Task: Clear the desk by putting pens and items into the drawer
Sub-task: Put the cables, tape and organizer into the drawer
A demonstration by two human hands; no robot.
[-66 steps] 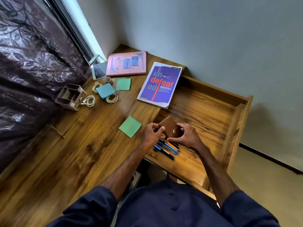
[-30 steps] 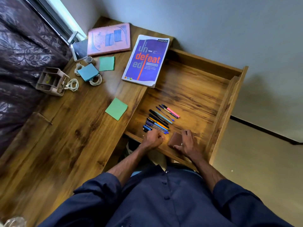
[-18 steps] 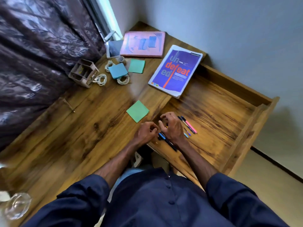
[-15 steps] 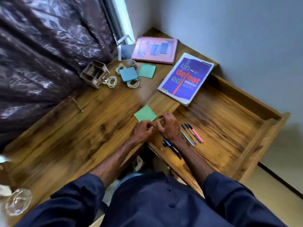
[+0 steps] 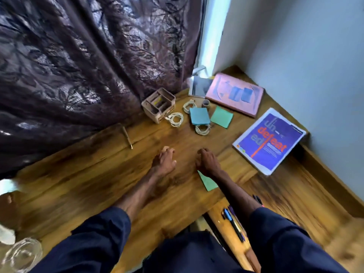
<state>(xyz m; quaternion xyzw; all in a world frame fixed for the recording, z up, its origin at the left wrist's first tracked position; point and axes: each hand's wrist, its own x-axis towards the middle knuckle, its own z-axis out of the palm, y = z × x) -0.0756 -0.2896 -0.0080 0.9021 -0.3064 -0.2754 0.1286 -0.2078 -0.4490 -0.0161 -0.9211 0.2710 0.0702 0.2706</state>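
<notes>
Both hands hover over the middle of the wooden desk (image 5: pixel 82 180), holding nothing. My left hand (image 5: pixel 164 159) has loosely bent fingers. My right hand (image 5: pixel 206 161) is beside it, its wrist covering part of a green sticky note (image 5: pixel 207 182). The open drawer (image 5: pixel 307 196) is at lower right, with several pens (image 5: pixel 233 223) lying near its front edge, partly hidden by my right sleeve. Further back on the desk lie a blue sticky pad (image 5: pixel 199 115), another green note (image 5: pixel 221 117), white coiled cables (image 5: pixel 175 119) and a pen (image 5: pixel 128 137) near the curtain.
A beige organiser box (image 5: pixel 158 105) stands by the dark curtain (image 5: pixel 78 66). A purple book (image 5: pixel 269 140), a pink book (image 5: pixel 235 94) and a tablet (image 5: pixel 200 86) lie at the back. A small tape roll (image 5: pixel 205 103) sits by the cables. A glass object (image 5: pixel 21 255) is at bottom left.
Both hands left the drawer and moved forward over the desk top, past the green note. The wallet stays out of sight. The view swung left toward the curtain.
</notes>
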